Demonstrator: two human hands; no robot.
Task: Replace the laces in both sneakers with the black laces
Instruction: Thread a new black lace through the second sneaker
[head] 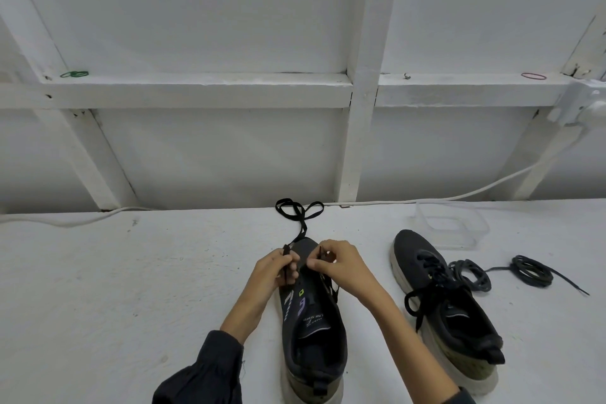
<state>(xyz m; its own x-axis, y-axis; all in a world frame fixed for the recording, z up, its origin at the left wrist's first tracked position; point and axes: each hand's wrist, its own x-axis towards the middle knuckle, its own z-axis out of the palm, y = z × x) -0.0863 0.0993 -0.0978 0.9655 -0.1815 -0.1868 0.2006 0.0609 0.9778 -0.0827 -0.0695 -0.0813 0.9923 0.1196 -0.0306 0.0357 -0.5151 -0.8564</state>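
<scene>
A dark sneaker (311,334) lies on the white table right in front of me, toe pointing away. My left hand (272,272) pinches one end of a black lace (300,213) at the shoe's left eyelets. My right hand (341,264) pinches the other lace end near the toe-side eyelets. The lace's slack loops on the table beyond the toe. A second dark sneaker (449,308), laced in black, stands to the right. A dark grey lace (472,274) lies coiled beside it, and another coil (533,270) lies further right.
A clear plastic container (455,223) stands at the back right by the wall. A white cable (475,193) runs along the table's rear edge. White wall framing rises behind, with rubber bands on its ledge.
</scene>
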